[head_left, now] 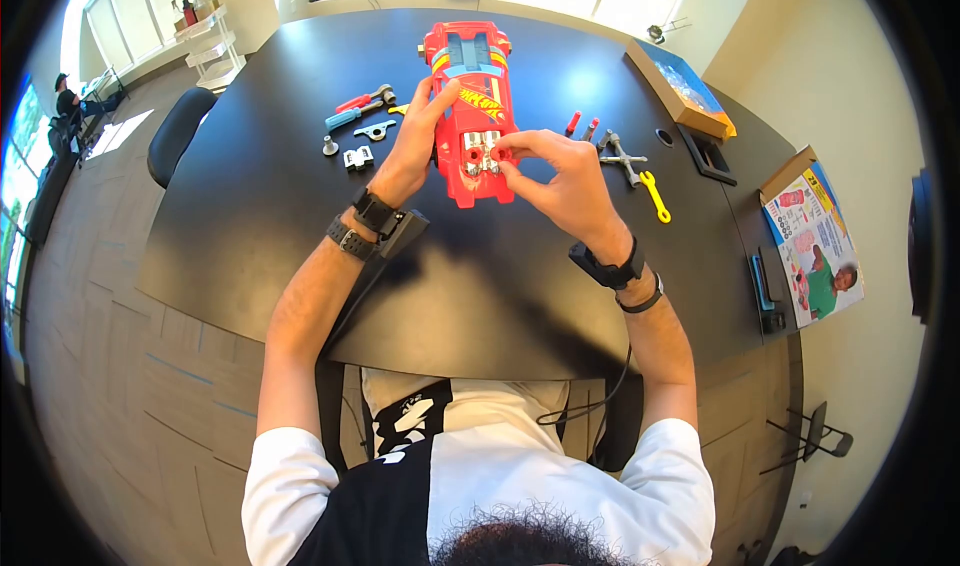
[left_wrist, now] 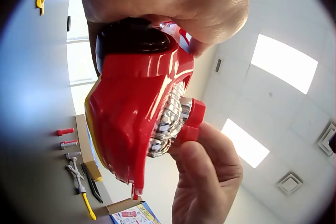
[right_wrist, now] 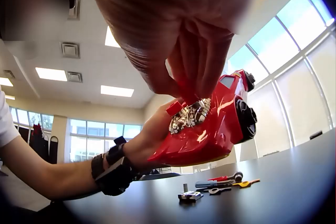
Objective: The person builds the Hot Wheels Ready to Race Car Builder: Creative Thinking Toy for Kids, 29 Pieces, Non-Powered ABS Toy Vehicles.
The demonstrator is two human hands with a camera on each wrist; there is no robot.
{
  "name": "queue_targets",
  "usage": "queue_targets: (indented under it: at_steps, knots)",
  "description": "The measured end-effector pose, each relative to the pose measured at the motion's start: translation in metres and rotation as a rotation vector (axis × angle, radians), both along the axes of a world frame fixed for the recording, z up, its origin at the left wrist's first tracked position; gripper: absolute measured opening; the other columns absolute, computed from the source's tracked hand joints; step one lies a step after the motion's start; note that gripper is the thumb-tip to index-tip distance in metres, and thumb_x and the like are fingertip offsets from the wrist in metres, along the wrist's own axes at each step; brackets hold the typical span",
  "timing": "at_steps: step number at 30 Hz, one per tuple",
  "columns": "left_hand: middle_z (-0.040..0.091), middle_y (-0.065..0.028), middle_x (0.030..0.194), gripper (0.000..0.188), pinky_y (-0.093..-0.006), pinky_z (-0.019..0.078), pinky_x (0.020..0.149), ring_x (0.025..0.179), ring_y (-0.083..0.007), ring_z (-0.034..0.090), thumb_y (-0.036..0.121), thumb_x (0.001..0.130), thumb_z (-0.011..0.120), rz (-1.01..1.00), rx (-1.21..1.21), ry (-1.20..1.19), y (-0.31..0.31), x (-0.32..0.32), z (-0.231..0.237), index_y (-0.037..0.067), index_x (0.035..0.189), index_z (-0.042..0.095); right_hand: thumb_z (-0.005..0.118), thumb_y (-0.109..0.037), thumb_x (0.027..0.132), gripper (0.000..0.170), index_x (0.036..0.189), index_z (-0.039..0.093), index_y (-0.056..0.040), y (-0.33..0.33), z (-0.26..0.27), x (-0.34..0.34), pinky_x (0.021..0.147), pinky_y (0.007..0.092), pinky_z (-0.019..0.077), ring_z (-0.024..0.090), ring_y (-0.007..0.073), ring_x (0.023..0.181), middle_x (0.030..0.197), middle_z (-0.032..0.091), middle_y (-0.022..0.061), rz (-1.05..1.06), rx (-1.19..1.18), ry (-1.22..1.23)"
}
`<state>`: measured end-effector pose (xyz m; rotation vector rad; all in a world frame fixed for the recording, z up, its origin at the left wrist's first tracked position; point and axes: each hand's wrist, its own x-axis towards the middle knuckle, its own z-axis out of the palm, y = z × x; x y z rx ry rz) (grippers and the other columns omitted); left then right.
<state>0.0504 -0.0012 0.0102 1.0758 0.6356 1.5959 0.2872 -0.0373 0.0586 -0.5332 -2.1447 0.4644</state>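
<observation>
A red toy car [head_left: 475, 116] with yellow lettering on its hood is raised over the black table, its front end toward me. My left hand [head_left: 412, 151] grips its side, thumb on top near the hood. A chrome toy engine [left_wrist: 169, 121] sits in the hood opening with a red hexagonal cap [left_wrist: 197, 111] on it. My right hand [head_left: 565, 181] pinches a second red piece [left_wrist: 188, 133] between thumb and forefinger, right at the engine. In the right wrist view, the fingers partly hide this piece.
Left of the car on the table [head_left: 300, 256] lie a blue-handled tool [head_left: 343, 118], a red-handled tool [head_left: 355, 103] and a small chrome block [head_left: 358, 158]. On the right are red bolts [head_left: 573, 122], a grey cross wrench [head_left: 624, 157], a yellow wrench [head_left: 655, 198] and an open box [head_left: 690, 106].
</observation>
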Motion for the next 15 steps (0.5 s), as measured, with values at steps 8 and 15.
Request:
queue_targets:
  at_steps: [8,15]
  knots:
    - [0.062,-0.0116,0.143,0.067,-0.0340,0.0555,0.106,0.128,-0.0170,0.066,0.039,0.109,0.069,0.038,0.005,0.025,-0.002,0.000,0.003,0.003,0.158,0.040,0.085,-0.034,0.094,0.040,0.098,0.064,0.0000,-0.003,0.004,-0.005,0.075,0.0468,0.0544,0.066,0.0334,0.083,0.085,0.062,0.0132,-0.251,0.342,-0.287]
    - [0.063,-0.0126,0.142,0.067,-0.0335,0.0580,0.103,0.126,-0.0174,0.067,0.037,0.110,0.069,0.085,0.047,0.067,-0.006,0.001,0.008,0.002,0.159,0.039,0.076,-0.048,0.100,0.049,0.111,0.062,-0.0024,-0.001,-0.005,0.002,0.073,0.0484,0.0565,0.069,0.0349,0.085,0.096,0.065,0.0135,-0.353,0.364,-0.623]
